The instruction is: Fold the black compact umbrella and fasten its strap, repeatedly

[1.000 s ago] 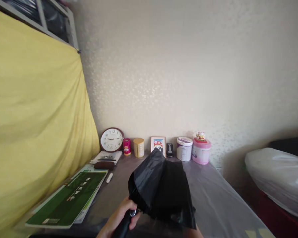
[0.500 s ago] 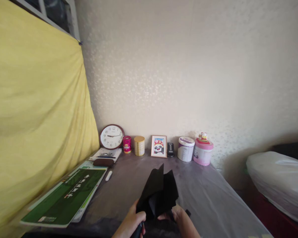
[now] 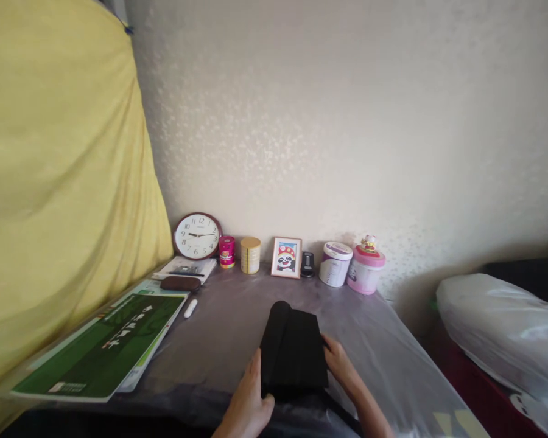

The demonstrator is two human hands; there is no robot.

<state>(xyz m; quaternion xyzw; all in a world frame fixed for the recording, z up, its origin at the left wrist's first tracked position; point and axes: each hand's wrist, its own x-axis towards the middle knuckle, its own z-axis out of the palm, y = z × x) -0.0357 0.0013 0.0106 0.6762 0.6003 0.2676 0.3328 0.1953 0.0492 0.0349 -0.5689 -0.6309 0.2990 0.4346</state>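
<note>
Umbrella (image 3: 295,353), black and folded into loose flat panels, lies between a person's two hands over the near part of the counter (image 3: 228,340); whether it touches the surface cannot be told. The left hand (image 3: 249,401) grips its left side, fingers laid along the fabric and thumb toward the lower edge. The right hand (image 3: 342,365) has its fingers curled at the right edge, pinching the fabric there, though the fingertips are partly hidden. A dark strap (image 3: 342,412) runs down below the right wrist.

Along the wall (image 3: 301,121), from left to right, stand a round clock (image 3: 197,236), a pink tin (image 3: 227,252), a yellow canister (image 3: 250,255), a framed panda picture (image 3: 286,258), a small black device (image 3: 307,266), a white and purple tub (image 3: 335,266) and a pink-lidded tub (image 3: 365,274) with a figurine (image 3: 369,244) on top. To the left lie a green book (image 3: 105,347), a brown case (image 3: 181,283) and a small white object (image 3: 190,308), beside a yellow cloth (image 3: 64,182). A whitish plastic bag (image 3: 497,322) sits beyond the counter's right edge.
</note>
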